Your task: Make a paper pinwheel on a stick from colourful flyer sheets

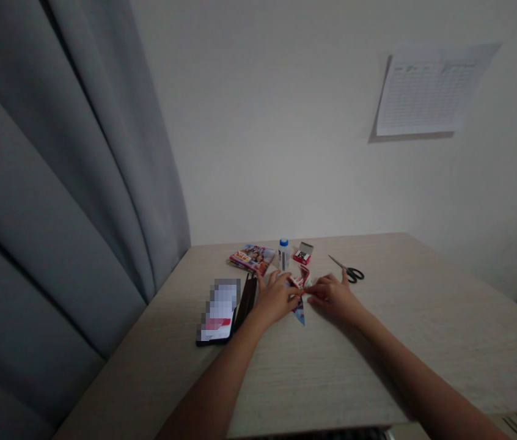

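Observation:
A small piece of folded printed paper (299,314), red, white and blue, lies on the table between my hands. One pointed end sticks out toward me, and a red strip rises at its far side. My left hand (277,297) presses on its left part, thumb and fingertips closed on the paper. From the right, my right hand (333,296) pinches the middle of the paper, its fingertips meeting those of the left. The creases under the fingers are hidden.
Behind the hands stand a blue-capped glue bottle (283,255) and a small red box (303,253). A stack of colourful printed sheets (253,258) lies at back left, black-handled scissors (352,274) at right. A phone (219,311) in an open dark case sits left of my left forearm.

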Action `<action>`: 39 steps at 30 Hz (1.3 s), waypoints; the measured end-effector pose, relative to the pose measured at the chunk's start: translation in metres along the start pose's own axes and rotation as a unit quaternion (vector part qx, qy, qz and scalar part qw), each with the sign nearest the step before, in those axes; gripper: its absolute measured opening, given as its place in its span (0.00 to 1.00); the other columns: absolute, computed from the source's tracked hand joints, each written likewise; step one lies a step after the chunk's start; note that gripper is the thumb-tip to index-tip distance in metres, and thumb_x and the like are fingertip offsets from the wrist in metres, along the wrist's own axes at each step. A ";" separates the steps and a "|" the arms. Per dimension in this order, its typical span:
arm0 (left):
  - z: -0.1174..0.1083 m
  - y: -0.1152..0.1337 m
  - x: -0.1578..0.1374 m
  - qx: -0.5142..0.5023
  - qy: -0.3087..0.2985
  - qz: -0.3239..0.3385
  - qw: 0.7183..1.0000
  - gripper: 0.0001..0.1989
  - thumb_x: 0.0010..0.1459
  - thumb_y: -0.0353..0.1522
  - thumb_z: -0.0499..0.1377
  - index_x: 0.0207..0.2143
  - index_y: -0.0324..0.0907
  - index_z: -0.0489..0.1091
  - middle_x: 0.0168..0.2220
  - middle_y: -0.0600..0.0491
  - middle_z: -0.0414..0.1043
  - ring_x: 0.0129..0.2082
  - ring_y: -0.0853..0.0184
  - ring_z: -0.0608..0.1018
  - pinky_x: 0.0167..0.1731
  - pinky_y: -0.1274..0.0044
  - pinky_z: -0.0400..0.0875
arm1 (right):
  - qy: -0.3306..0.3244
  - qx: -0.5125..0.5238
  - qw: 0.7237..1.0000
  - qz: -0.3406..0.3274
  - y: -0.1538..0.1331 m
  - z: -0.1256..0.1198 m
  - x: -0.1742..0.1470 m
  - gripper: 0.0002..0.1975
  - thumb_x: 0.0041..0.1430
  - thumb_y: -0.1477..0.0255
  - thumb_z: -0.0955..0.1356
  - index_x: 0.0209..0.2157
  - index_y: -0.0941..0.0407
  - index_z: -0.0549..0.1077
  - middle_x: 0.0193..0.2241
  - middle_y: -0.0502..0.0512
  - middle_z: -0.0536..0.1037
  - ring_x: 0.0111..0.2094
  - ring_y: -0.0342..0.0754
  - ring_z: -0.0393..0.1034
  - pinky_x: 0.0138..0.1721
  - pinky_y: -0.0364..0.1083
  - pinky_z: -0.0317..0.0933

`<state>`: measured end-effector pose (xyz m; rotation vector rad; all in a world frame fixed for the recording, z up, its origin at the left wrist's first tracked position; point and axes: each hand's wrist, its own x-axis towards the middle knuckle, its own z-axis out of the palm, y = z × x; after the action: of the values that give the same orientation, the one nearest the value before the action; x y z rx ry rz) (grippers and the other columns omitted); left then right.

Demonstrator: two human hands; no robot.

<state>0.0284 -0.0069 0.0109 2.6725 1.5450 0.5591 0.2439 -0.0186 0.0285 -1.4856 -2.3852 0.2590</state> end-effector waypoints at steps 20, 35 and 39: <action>0.002 0.001 0.003 -0.024 0.043 -0.014 0.999 0.18 0.59 0.40 0.65 0.52 0.59 0.75 0.66 0.51 0.60 0.66 0.51 0.59 0.64 0.43 0.27 | -0.008 -0.003 1.000 0.002 0.002 0.003 0.001 0.12 0.65 0.62 0.66 0.46 0.45 0.80 0.43 0.56 0.79 0.53 0.57 0.66 0.60 0.78 0.21; 0.000 0.001 0.002 -0.003 0.013 -0.007 1.000 0.12 0.62 0.44 0.60 0.47 0.65 0.77 0.68 0.55 0.57 0.67 0.47 0.57 0.62 0.40 0.27 | -0.006 -0.009 1.000 0.002 0.001 0.003 0.000 0.13 0.65 0.61 0.65 0.47 0.45 0.80 0.43 0.56 0.79 0.53 0.58 0.65 0.61 0.78 0.21; -0.001 0.002 0.004 0.000 0.008 -0.006 1.000 0.12 0.62 0.45 0.60 0.47 0.65 0.77 0.68 0.56 0.57 0.67 0.46 0.57 0.61 0.40 0.25 | 0.000 -0.012 1.000 0.004 0.001 0.004 0.001 0.13 0.66 0.62 0.65 0.47 0.45 0.80 0.43 0.56 0.79 0.53 0.58 0.66 0.60 0.78 0.22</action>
<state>0.0317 -0.0050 0.0130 2.6630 1.5630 0.5824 0.2433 -0.0172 0.0250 -1.5048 -2.3916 0.2332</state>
